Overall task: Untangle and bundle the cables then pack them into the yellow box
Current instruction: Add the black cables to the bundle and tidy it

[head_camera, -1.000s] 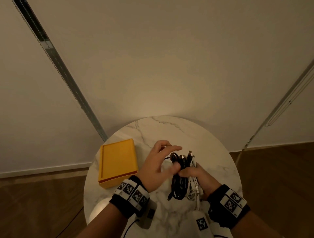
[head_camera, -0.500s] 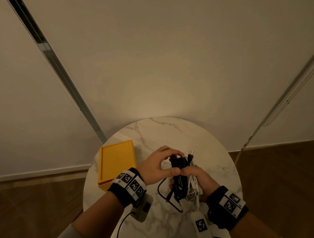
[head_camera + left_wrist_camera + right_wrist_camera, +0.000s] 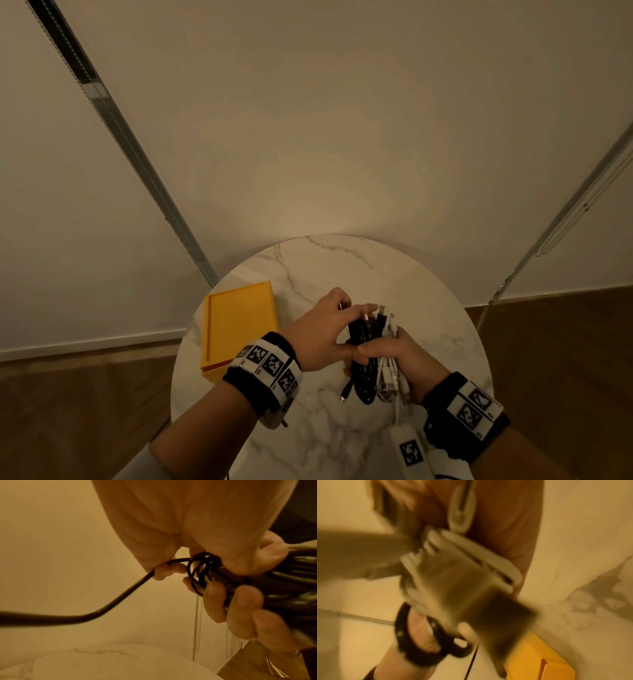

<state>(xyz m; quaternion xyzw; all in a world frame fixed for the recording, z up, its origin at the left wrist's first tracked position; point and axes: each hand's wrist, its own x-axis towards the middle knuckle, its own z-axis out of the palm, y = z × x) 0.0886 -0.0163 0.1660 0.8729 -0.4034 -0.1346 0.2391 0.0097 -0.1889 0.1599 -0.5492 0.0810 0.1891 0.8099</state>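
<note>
A bundle of black and white cables is held upright above the round marble table. My right hand grips its middle, fingers curled round it. My left hand is at the bundle's top and pinches a loose black cable that coils round the bundle there. A short black plug end hangs on the left. The yellow box lies to the left with its lid on. The right wrist view is blurred and shows white cable loops and the box.
The table stands against a pale wall with blind cords on both sides. Wooden floor surrounds it. Bare marble lies between the box and the hands and behind them.
The loose black loop that hung left of the bundle has been drawn in, leaving a short end. My left hand has shifted over the bundle's top; my right hand keeps its grip.
</note>
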